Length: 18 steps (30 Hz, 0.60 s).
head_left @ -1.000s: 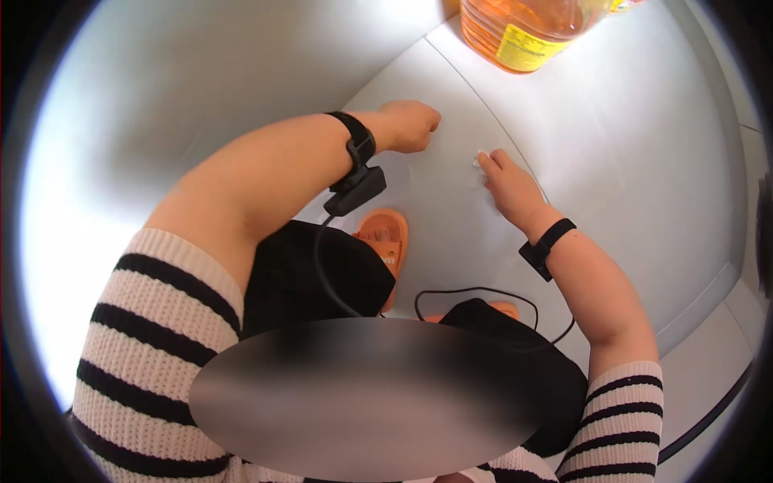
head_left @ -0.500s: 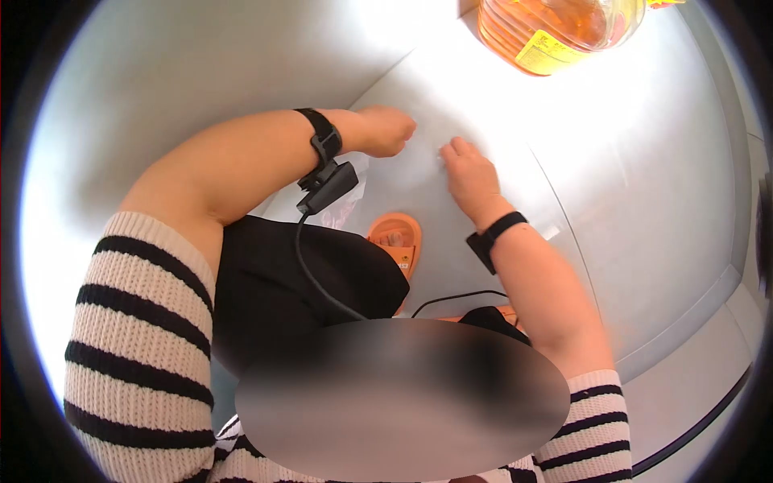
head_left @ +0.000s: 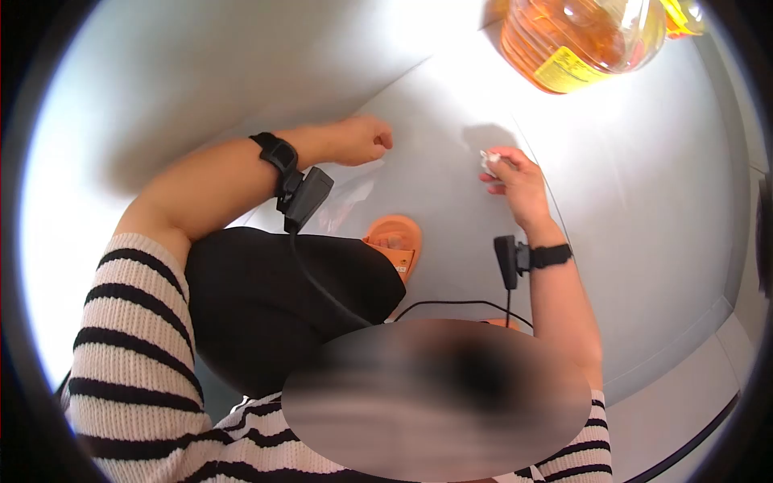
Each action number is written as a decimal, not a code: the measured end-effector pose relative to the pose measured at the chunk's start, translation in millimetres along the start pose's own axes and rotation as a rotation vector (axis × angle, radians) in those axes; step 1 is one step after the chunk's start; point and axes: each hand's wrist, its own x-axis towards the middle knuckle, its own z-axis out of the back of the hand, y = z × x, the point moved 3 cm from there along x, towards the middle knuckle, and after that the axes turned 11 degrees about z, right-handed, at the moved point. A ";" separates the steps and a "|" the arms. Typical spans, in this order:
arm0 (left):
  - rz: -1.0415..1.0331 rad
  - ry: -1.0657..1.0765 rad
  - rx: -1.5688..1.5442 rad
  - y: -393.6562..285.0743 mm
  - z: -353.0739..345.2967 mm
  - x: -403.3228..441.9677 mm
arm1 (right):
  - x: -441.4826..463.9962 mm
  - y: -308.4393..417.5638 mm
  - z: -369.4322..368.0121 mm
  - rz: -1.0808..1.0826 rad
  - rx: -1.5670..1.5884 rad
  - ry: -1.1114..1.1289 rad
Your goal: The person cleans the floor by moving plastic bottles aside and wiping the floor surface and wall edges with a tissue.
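Observation:
My right hand (head_left: 525, 189) is closed on a small crumpled white piece, perhaps tissue (head_left: 488, 164), pinched between the thumb and fingers above the grey floor. My left hand (head_left: 364, 141) is off to the left with its fingers curled in, and nothing shows in them. Below it, a shiny clear patch that looks like plastic film (head_left: 348, 201) lies on the floor, partly hidden by the black device (head_left: 308, 200) on my left wrist. A similar device (head_left: 506, 262) is strapped to my right wrist.
A large clear bottle of orange liquid (head_left: 588, 36) with a yellow label stands at the top right, beside a yellow item (head_left: 680, 18). My foot in an orange slipper (head_left: 394, 241) is below my hands. A black cable (head_left: 459, 303) runs near my legs.
My hands have moved apart, the left one leftward and the right one to the right and slightly down. The white crumpled piece now shows in my right hand. The view has shifted slightly.

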 end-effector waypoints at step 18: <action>0.283 0.098 -0.531 55.9 -16.8 -19.7 | 12.9 -33.5 -95.3 0.884 -0.969 0.191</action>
